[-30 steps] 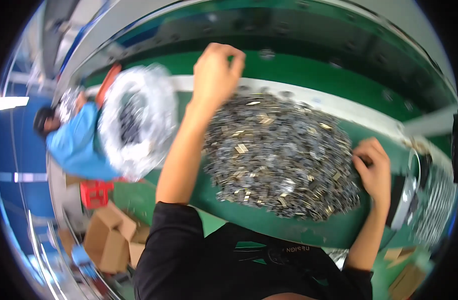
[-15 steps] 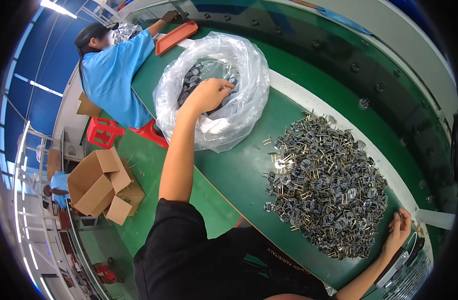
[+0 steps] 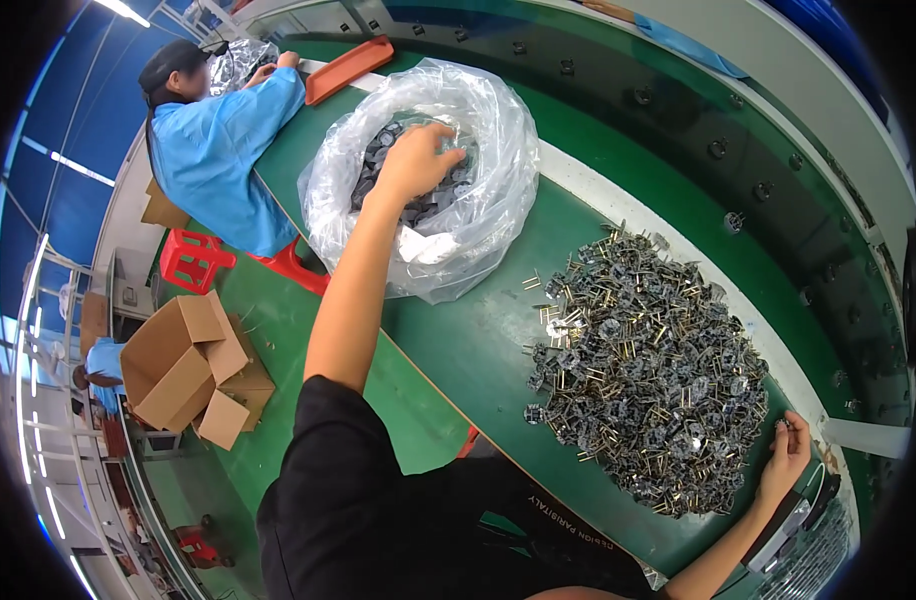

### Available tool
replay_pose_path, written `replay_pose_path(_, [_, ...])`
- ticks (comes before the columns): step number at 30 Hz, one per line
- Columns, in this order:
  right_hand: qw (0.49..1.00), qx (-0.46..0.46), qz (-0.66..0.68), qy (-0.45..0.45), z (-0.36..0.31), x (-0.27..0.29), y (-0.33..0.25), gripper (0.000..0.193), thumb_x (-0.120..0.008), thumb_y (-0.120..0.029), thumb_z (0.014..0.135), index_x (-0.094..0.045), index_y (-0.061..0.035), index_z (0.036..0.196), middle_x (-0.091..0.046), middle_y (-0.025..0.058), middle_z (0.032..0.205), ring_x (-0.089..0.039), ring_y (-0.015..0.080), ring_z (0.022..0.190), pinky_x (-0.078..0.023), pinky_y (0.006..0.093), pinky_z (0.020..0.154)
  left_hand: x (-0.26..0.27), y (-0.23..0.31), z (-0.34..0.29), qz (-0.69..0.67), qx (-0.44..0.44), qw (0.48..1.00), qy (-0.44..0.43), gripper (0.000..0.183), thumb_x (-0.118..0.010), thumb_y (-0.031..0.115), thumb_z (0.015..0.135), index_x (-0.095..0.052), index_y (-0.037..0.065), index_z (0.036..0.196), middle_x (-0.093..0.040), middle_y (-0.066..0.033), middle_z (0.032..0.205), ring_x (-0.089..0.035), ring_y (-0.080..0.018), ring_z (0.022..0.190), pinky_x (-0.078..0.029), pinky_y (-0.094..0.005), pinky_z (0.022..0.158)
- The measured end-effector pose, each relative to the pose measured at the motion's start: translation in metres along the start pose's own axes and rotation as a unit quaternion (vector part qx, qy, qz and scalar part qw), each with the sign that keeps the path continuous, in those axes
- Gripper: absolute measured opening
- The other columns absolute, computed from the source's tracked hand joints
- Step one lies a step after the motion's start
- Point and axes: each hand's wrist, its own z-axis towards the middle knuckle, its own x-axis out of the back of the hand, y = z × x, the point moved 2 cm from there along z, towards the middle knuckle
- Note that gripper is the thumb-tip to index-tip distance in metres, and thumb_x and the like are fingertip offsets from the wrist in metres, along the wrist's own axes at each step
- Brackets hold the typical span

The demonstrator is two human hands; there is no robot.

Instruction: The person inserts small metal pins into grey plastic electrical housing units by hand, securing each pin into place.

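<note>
My left hand (image 3: 416,165) reaches into a large clear plastic bag (image 3: 503,215) with a rolled-down rim. Its thumb and fingers are apart above dark round plastic caps (image 3: 373,160), and nothing shows between them. On the right, my right hand (image 3: 790,458) is closed at the bench edge, its fingertips pinching a small dark part (image 3: 781,425) whose details are too small to make out. Between my arms lies a big heap of small pronged parts (image 3: 658,390), dark and clear with brass-coloured pins.
A green conveyor belt (image 3: 618,130) carrying spaced pronged parts runs behind the green bench (image 3: 458,345). An orange tray (image 3: 349,70) lies past the bag, near a co-worker in a blue smock (image 3: 223,165). An open cardboard box (image 3: 193,365) and a red stool (image 3: 193,262) stand at left.
My left hand has moved a little farther up inside the bag, its fingers spreading. My right hand has shifted slightly. The co-worker's arm has drawn back from the belt.
</note>
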Motion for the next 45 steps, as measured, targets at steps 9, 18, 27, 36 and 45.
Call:
replay_pose_path(9, [0.999, -0.001, 0.04, 0.026, -0.004, -0.006, -0.005, 0.011, -0.058, 0.002, 0.086, -0.058, 0.0002, 0.097, -0.049, -0.0039, 0.078, -0.036, 0.0021, 0.062, -0.029, 0.017, 0.056, -0.023, -0.006, 0.008, -0.058, 0.07, 0.995, -0.032, 0.032, -0.072, 0.018, 0.065, -0.069, 0.001, 0.092, -0.067, -0.02, 0.083, -0.066, -0.0305, 0.083, -0.051, -0.0355, 0.078])
replay_pose_path(18, [0.997, 0.033, -0.071, 0.022, -0.01, -0.011, -0.036, 0.011, -0.058, 0.005, 0.081, -0.057, -0.0003, 0.091, -0.042, -0.0014, 0.069, -0.035, 0.0055, 0.058, -0.029, 0.0216, 0.051, -0.017, -0.004, -0.005, -0.162, 0.129, 0.978, 0.009, 0.045, -0.075, 0.013, 0.071, -0.064, -0.003, 0.111, -0.065, -0.0099, 0.087, -0.061, -0.0166, 0.076, -0.048, -0.028, 0.071])
replay_pose_path(27, [0.993, 0.067, -0.096, 0.024, -0.014, -0.017, -0.056, 0.013, -0.062, 0.008, 0.077, -0.057, 0.0019, 0.088, -0.05, 0.0047, 0.075, -0.041, 0.0093, 0.056, -0.034, 0.023, 0.052, 0.012, 0.01, -0.023, -0.32, 0.153, 0.929, 0.101, 0.037, -0.061, 0.014, 0.089, -0.052, -0.001, 0.122, -0.062, -0.0119, 0.1, -0.062, -0.018, 0.082, -0.055, -0.0289, 0.066])
replay_pose_path(36, [0.991, 0.049, 0.114, 0.058, -0.024, -0.02, -0.067, 0.013, -0.062, 0.006, 0.082, -0.063, 0.0026, 0.094, -0.055, 0.0029, 0.089, -0.049, 0.0067, 0.072, -0.04, 0.0183, 0.063, 0.013, 0.216, -0.098, -0.446, -0.104, 0.887, -0.062, 0.042, -0.068, -0.007, 0.076, -0.059, -0.002, 0.116, -0.058, -0.0033, 0.096, -0.056, -0.009, 0.083, -0.047, -0.0216, 0.071])
replay_pose_path(45, [0.953, 0.27, 0.134, 0.021, -0.049, -0.032, -0.124, 0.019, -0.072, 0.006, 0.072, -0.066, -0.0001, 0.089, -0.06, 0.0087, 0.086, -0.055, 0.0115, 0.068, -0.043, 0.0215, 0.051, -0.046, 0.331, -0.154, -0.429, -0.171, 0.786, -0.411, 0.042, -0.071, -0.011, 0.07, -0.062, -0.004, 0.11, -0.06, -0.0059, 0.094, -0.057, -0.0094, 0.086, -0.047, -0.0216, 0.073])
